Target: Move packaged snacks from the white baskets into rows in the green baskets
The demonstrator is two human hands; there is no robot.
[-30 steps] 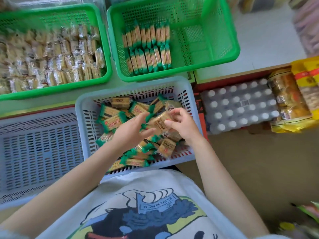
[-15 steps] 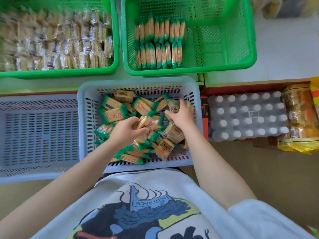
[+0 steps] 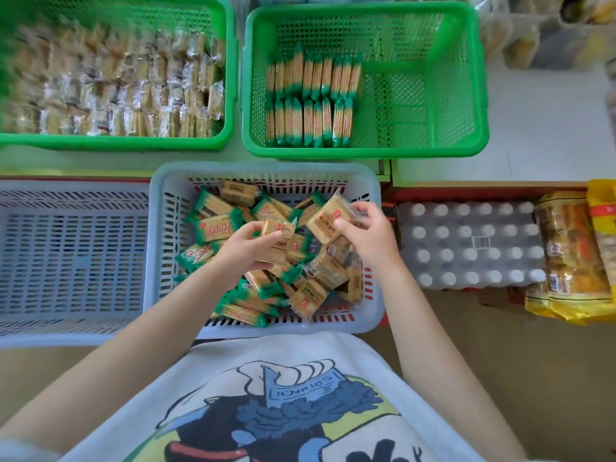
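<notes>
A white basket (image 3: 156, 248) in front of me holds a loose heap of green-edged cracker packets (image 3: 213, 228). My left hand (image 3: 243, 248) grips a small stack of packets (image 3: 278, 241) above the heap. My right hand (image 3: 370, 235) pinches one packet (image 3: 325, 216) lifted at the basket's far right. Beyond it, the right green basket (image 3: 433, 148) holds two rows of the same packets (image 3: 310, 101) standing on edge in its left half. The left green basket (image 3: 230, 95) is packed with clear-wrapped snacks (image 3: 116, 91).
An empty white basket (image 3: 66, 255) stands at the left. A shrink-wrapped pack of bottles (image 3: 473, 245) lies to the right, with yellow snack bags (image 3: 573, 258) beside it. More bagged goods (image 3: 533, 31) sit at the far right on the white shelf (image 3: 546, 141).
Both hands dug into the heap and have come up again; my right hand now holds a packet it picked from the basket's far right, and my left still holds its stack.
</notes>
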